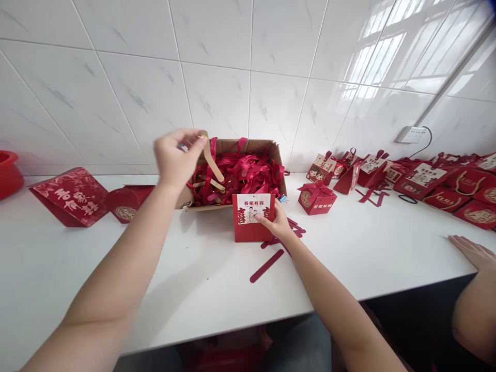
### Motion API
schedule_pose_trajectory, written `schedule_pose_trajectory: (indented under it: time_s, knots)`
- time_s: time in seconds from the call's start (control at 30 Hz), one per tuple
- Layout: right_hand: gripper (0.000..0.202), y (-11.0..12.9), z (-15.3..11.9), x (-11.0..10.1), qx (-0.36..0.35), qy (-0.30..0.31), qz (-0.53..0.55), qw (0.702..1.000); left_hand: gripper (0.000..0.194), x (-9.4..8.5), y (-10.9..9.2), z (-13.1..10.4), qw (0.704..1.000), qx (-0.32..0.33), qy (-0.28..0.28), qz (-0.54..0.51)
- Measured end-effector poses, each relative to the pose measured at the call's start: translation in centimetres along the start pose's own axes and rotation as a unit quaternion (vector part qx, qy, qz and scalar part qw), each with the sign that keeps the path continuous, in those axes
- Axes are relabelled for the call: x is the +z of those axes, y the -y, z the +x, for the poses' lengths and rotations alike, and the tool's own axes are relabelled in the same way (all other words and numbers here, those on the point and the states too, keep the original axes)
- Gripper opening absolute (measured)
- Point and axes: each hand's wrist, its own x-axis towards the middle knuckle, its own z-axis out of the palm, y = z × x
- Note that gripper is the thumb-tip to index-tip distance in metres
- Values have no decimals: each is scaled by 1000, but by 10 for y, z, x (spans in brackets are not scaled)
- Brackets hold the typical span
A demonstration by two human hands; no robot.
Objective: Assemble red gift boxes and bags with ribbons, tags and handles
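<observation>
My left hand (180,155), closed in a pinch, holds up the end of a tan strap (213,164) over the left side of a cardboard box (232,207). The strap's lower end hangs down in front of the ribbons. Red ribbons (248,170) and more strips fill the box. My right hand (276,221) grips the right side of a red gift box (248,233) with a white printed card on its front. That gift box stands upright on the table, just before the cardboard box. Dark red strips (267,265) lie beside and partly behind my right hand.
Red boxes (77,199) stand at the left, near a red basin (8,173). A ribbon-tied box (316,197) and several finished boxes (426,181) line the right. Another person's hand (473,252) rests on the white table (186,289). A power strip (411,135) sits against the tiled wall.
</observation>
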Motion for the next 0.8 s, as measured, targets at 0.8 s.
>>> schedule_pose_trajectory:
  time_s: [0.8]
  knots:
    - [74,40,-18,18,-154,-229,-235,932,4,-10,-24,-58,897,-73,432,-55]
